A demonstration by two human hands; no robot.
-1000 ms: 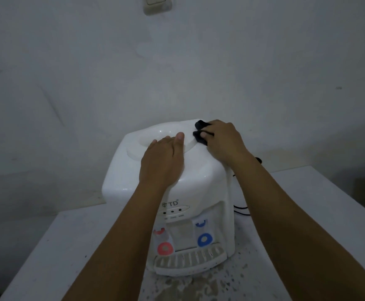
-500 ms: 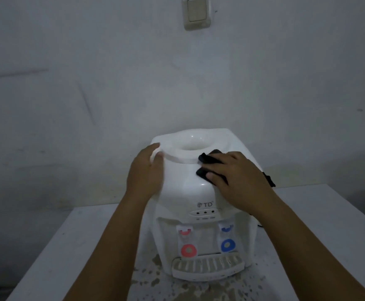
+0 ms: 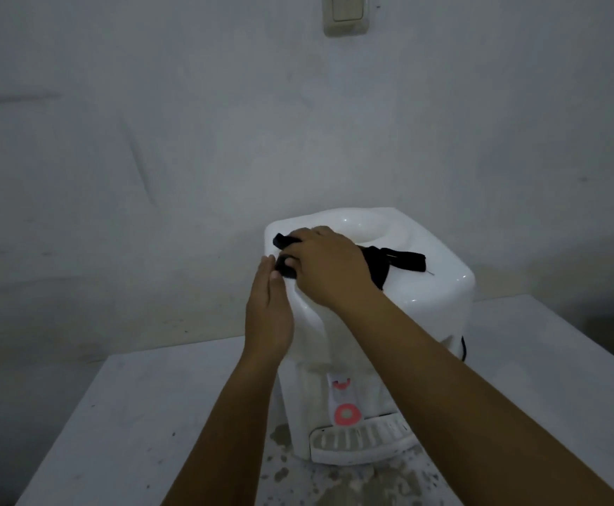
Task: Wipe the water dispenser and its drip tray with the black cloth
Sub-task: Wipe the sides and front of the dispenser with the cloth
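A white water dispenser (image 3: 433, 297) stands on a white table (image 3: 145, 414), turned so its front faces lower right. Its slotted drip tray (image 3: 360, 440) juts out at the bottom, below a red tap ring. My right hand (image 3: 331, 272) lies over the dispenser's top left corner with the black cloth (image 3: 400, 259) under its palm and fingers; cloth ends stick out on both sides. My left hand (image 3: 269, 308) rests flat against the dispenser's left side, fingers straight, fingertips touching the cloth's edge.
A grey wall stands close behind, with a light switch (image 3: 345, 12) high up. A black power cord (image 3: 463, 346) hangs at the dispenser's right rear. Wet or stained speckles (image 3: 298, 472) cover the table in front of the drip tray.
My right hand slid the cloth from the top's right side across to the left corner. The left hand dropped from the top rim to the left side. The view shifted, and the dispenser looks turned.
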